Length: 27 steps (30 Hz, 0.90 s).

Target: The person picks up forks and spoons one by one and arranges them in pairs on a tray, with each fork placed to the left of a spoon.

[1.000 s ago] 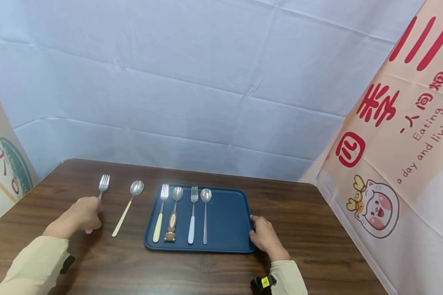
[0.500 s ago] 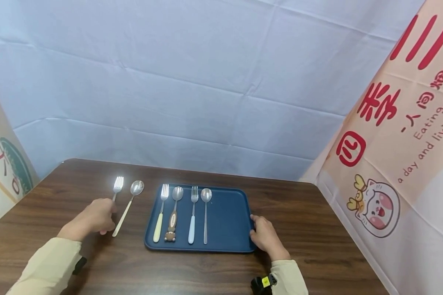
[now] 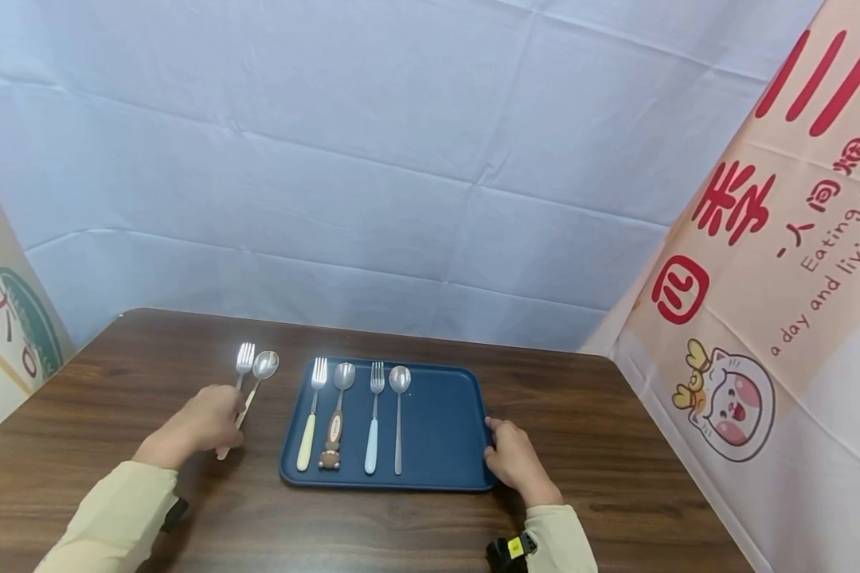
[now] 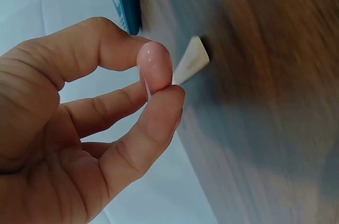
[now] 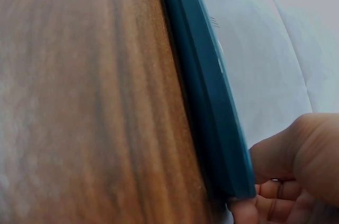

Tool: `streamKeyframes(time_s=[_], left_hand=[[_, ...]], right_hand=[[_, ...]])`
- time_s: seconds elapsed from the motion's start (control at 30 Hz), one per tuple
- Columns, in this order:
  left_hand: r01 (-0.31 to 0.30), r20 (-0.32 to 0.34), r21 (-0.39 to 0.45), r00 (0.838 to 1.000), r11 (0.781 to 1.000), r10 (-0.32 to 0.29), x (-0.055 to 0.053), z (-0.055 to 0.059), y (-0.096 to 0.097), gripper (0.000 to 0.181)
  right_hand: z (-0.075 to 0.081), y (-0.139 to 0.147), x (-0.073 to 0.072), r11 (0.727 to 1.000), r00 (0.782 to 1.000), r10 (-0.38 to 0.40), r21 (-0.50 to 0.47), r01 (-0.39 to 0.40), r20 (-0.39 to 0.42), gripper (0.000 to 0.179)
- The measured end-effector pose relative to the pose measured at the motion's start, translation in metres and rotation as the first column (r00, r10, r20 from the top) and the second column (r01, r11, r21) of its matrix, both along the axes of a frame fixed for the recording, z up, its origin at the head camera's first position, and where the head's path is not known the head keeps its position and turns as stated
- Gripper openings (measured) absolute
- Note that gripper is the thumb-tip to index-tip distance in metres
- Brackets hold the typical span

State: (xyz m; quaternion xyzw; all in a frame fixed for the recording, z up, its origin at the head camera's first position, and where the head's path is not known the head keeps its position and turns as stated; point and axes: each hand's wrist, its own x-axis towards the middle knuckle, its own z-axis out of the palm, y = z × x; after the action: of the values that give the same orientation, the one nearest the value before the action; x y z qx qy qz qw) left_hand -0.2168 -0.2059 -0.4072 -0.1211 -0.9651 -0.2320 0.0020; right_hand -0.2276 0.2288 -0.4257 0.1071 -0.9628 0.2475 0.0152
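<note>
In the head view my left hand (image 3: 211, 418) pinches a fork (image 3: 245, 358) between thumb and fingertips. The tines point away, and its handle is hidden by the hand. Right beside it lies a spoon (image 3: 265, 365) with a cream handle, partly covered by the fingers. The left wrist view shows the thumb against a fingertip, with a cream handle end (image 4: 193, 62) just past them. My right hand (image 3: 517, 460) grips the right edge of a blue tray (image 3: 444, 430), thumb at the rim and other fingers curled by its side, as the right wrist view shows.
On the tray lie a fork with a yellow handle (image 3: 306, 442), a spoon with a brown bear handle (image 3: 332, 446), a fork with a pale blue handle (image 3: 372, 446) and a plain metal spoon (image 3: 399, 422). The wooden table (image 3: 580, 398) meets a white cloth (image 3: 401, 159) behind.
My left hand has moved right with the fork, from well left of the cream-handled spoon to right beside it. The right hand and the tray have stayed in place.
</note>
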Motion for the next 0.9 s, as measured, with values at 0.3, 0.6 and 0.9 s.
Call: streamKeyframes(time_s=[0.3, 0.6, 0.9], left_hand=[[-0.026, 0.044, 0.054, 0.999, 0.998, 0.023, -0.002, 0.0, 0.011, 0.016], [-0.021, 0.035, 0.039, 0.999, 0.999, 0.019, -0.004, 0.002, 0.022, 0.013], [-0.013, 0.018, 0.008, 1.0, 1.0, 0.013, -0.004, 0.005, 0.029, 0.018]], right_hand=[[-0.001, 0.0, -0.001, 1.0, 1.0, -0.004, 0.013, 0.004, 0.005, 0.045], [0.001, 0.0, 0.0, 1.0, 1.0, -0.008, 0.019, 0.008, 0.006, 0.045], [0.0, -0.001, 0.0, 1.0, 1.0, -0.018, 0.009, 0.018, 0.018, 0.046]])
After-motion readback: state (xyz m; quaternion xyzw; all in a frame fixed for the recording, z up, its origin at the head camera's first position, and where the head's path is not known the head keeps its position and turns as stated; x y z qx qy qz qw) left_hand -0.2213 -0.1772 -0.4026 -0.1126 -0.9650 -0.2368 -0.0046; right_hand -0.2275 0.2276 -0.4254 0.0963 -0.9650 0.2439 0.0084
